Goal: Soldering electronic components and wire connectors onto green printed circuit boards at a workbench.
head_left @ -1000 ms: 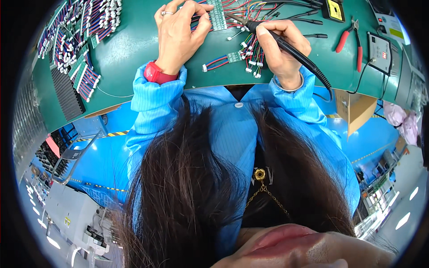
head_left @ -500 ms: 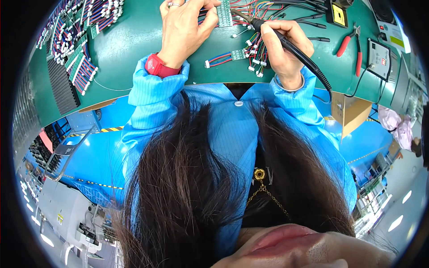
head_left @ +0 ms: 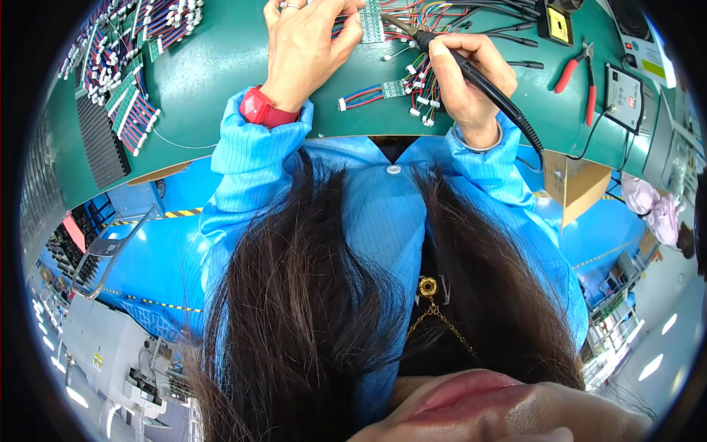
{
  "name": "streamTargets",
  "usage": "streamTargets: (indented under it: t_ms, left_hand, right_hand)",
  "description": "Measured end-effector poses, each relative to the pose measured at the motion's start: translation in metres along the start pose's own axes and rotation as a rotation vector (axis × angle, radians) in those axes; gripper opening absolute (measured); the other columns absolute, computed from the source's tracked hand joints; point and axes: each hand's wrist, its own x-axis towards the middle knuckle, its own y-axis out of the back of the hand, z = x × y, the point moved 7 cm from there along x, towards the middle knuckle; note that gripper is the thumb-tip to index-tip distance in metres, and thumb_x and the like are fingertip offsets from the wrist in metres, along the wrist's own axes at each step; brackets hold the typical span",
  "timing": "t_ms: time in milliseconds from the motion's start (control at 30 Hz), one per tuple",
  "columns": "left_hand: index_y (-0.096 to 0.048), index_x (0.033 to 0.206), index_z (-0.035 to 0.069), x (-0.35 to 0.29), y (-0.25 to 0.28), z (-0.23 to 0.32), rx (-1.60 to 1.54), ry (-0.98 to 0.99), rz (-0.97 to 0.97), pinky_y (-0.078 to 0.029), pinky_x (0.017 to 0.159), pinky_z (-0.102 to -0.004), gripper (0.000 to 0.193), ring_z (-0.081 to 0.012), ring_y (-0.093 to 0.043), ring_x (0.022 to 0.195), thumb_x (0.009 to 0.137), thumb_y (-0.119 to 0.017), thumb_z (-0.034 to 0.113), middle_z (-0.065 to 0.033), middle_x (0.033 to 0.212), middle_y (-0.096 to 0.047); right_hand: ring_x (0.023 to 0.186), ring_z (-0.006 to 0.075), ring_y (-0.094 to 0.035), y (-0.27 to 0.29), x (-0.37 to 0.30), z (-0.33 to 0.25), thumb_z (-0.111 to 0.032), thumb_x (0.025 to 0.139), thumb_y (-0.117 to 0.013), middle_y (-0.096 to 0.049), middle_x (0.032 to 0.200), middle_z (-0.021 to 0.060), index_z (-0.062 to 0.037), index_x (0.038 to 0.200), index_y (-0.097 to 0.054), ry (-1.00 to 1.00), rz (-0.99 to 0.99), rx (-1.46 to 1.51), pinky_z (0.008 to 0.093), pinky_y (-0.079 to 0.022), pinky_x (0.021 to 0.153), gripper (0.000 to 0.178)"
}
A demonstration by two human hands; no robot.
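In my right hand [head_left: 471,81] is a soldering iron [head_left: 482,79], held like a pen with its tip pointing up and left. The tip reaches the right edge of a green circuit board [head_left: 372,26], where coloured wires [head_left: 412,16] lead off. My left hand [head_left: 313,48] is at the board's left side, fingers curled together; the fingertips are partly cut off by the top edge, so what they pinch is hidden. Just below lies a small board [head_left: 392,90] with red, blue and black wires and white connectors [head_left: 423,103].
Bundles of wired boards [head_left: 129,103] lie at the left of the green bench [head_left: 213,59], beside a black ribbed strip [head_left: 101,140]. At right are red-handled pliers [head_left: 578,77], a yellow sponge in a black holder [head_left: 558,26], and a white control box [head_left: 624,97] with a cable.
The board and my left hand have shifted very slightly to the right. The soldering iron's tip stays at the board's right edge, and my right hand holds almost still.
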Motion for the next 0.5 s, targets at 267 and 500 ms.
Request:
streamTargets:
  t_ms: [267,500]
  left_hand:
    - [-0.058,0.081,0.012,-0.0005,-0.0008,-0.0003,0.036,0.042,-0.086,-0.03,0.105,-0.0488,0.007,-0.0255,-0.059,0.109,0.08,-0.064,0.011,0.003,0.095,-0.071]
    - [-0.058,0.081,0.012,-0.001,0.0,0.003,0.008,0.004,0.013,-0.03,0.104,-0.0491,0.007,-0.0253,-0.06,0.108,0.08,-0.064,0.012,0.003,0.095,-0.071]
  right_hand:
    - [0.047,0.0079,-0.05,-0.0006,-0.001,-0.0036,0.0,0.071,-0.073,-0.062,0.058,0.0013,-0.0022,0.08,-0.069,0.036,-0.007,-0.055,0.0197,-0.037,0.044,0.01]
    - [0.047,0.0083,-0.049,-0.0009,-0.0009,-0.0061,0.0,0.07,-0.074,-0.062,0.059,0.0013,-0.0025,0.079,-0.07,0.058,-0.01,-0.073,0.02,-0.036,0.044,0.01]
